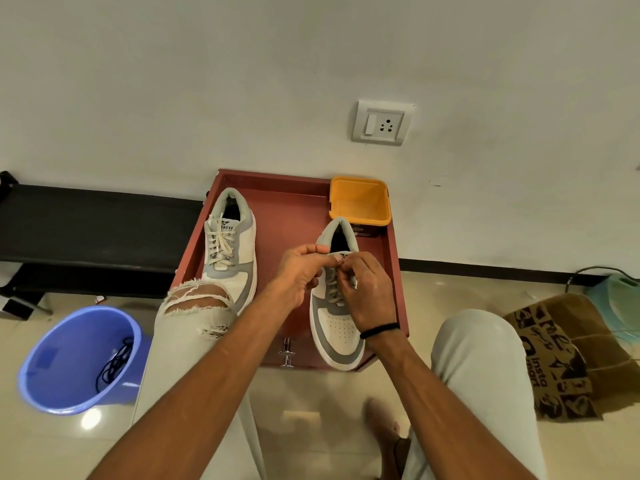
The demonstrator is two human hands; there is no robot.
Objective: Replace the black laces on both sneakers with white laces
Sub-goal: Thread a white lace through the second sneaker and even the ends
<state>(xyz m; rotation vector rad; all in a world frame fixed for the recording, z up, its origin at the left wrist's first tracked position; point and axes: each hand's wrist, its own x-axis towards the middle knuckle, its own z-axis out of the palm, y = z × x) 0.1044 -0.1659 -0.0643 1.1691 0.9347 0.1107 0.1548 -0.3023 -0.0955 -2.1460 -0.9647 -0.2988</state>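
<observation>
Tying up the white lace [335, 289] on the right shoe [337, 327] looks like the step I am on now. My left hand [300, 275] and my right hand [363, 289] are both over the top of that shoe. The fingers of each hand are curled and seem to pinch the ends of the lace, near the tongue. I cannot see the lace ends well, because my fingers hide them.

The left shoe [230, 251] sits beside it on the red counter [287, 216] and already has a white lace [220, 245] in it. The black laces [114, 362] lie in the blue bucket [79, 358] on the floor. So I think the job is almost done.

What could go wrong? If I pull one end harder than the other, the lace could end up uneven, or slip out of the top hole. If I let go too soon, the knot could come loose. The right shoe sits at the front edge of the counter, with its toe just past it, so a hard tug toward me could drag it off. The yellow box [360, 202] is just behind the shoe and could get bumped.
</observation>
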